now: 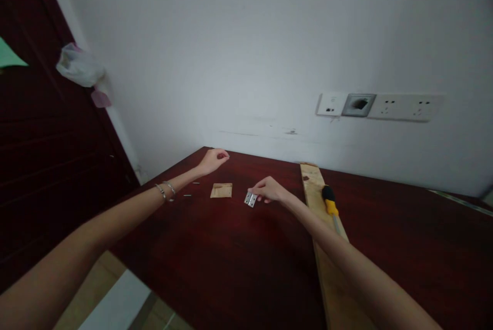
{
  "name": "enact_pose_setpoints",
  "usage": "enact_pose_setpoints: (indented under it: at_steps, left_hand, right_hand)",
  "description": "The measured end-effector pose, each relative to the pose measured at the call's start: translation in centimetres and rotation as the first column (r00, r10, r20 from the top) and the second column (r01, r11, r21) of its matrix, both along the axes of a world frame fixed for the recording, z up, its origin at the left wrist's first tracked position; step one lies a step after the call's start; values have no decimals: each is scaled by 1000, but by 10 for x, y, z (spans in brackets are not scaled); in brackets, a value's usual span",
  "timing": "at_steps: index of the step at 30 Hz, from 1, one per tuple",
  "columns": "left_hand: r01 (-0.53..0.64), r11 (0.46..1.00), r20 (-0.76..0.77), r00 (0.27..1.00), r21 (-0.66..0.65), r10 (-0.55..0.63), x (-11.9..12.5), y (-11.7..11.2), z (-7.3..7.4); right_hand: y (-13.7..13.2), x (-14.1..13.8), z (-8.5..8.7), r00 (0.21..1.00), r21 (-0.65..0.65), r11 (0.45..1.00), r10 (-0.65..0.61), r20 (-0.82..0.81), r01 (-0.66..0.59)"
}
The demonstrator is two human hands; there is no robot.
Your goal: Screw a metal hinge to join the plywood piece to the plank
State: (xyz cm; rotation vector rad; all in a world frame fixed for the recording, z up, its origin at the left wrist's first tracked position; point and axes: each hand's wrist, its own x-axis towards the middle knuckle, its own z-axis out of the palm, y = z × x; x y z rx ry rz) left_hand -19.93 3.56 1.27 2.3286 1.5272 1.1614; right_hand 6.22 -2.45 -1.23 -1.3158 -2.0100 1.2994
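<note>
In my right hand (268, 189), thumb and fingers grip a silver metal hinge (250, 199) by its upper edge, with its leaves and screw holes showing. My left hand (213, 161) is raised over the table's far left part, its fingertips pinched together; whatever they may hold is too small to make out. Between and below the hands lies a small flat tan square (221, 190), apart from both. Left of it are two thin metal pieces, one nearer the back (196, 183) and one nearer me (187, 195).
A long wooden plank (321, 201) lies on the dark red table (231, 258) under my right forearm. A yellow and black screwdriver (330, 200) rests on it. Behind stands a white wall with sockets (400, 107). A white stool-like surface (117, 304) is below the left edge.
</note>
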Motion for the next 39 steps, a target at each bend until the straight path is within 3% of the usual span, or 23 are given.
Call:
enact_pose_setpoints:
  at_steps: [2, 6, 12, 21, 30, 35, 39]
  left_hand:
    - [-155, 980, -134, 981, -123, 138, -44, 7, -9]
    - [-297, 934, -226, 941, -200, 251, -112, 8, -27]
    - [-387, 866, -328, 901, -317, 283, -157, -2, -54]
    - [-471, 800, -359, 867, -371, 345, -171, -3, -66]
    - [-482, 789, -358, 864, -381, 355, -169, -8, -60]
    - [-394, 847, -367, 893, -358, 260, -156, -10, -51]
    - [-225, 892, -391, 918, -393, 59, -139, -16, -45]
  right_hand:
    - [-3, -33, -4, 998, -18, 998, 54, 20, -54]
    - [-8, -84, -10, 985, -41, 987, 160, 60, -158]
    - [-12, -127, -24, 961, -1, 971, 236, 143, -239]
    - [-17, -155, -44, 945, 285, 907, 258, 202, -309]
    - [-18, -159, -56, 902, 409, 804, 391, 181, -431]
    - [-16, -148, -50, 882, 450, 760, 433, 188, -469]
    - [-10, -107, -29, 883, 546, 703, 433, 179, -456]
